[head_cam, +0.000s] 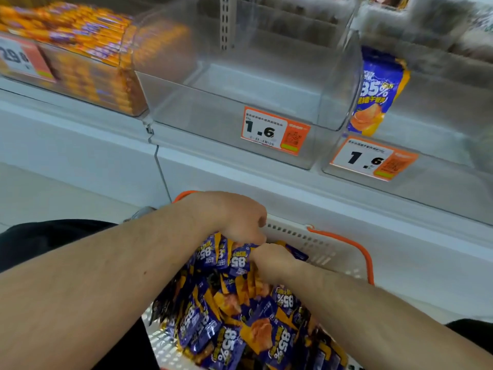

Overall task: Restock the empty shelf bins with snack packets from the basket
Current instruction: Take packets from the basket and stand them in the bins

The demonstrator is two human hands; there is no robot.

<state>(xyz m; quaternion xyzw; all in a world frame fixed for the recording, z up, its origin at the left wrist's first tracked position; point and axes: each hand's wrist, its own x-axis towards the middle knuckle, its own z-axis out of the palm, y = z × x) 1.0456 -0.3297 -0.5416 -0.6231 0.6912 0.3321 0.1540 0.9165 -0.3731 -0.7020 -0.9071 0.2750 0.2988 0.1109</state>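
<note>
A white basket [301, 236] with orange handles [354, 249] is seen at six o'clock, heaped with purple-and-orange snack packets [240, 324]. Both hands are buried in the far end of the heap. The left hand [234, 217] is curled knuckles-up over the packets, its grip closed around a bunch of them, though the fingertips are hidden beneath the palm. The right hand [272, 259] lies just beside it, touching or nearly touching, with its grip closed on the top edge of a packet marked "85" [238, 260].

Above the basket, at twelve o'clock, a clear empty bin [240, 84] is set on the white shelf [186, 161], bearing an orange price tag [274, 130] that reads 1.6. At two o'clock a second clear bin [440, 166] is found with a similar tag [373, 157], and one purple packet [378, 92] is stood upright against its left wall. At ten o'clock a third bin [88, 86] is filled with orange packets, blurred. The shelf's front ledge lies between the basket and the bins. Dark clothing [40, 239] is seen at nine o'clock.
</note>
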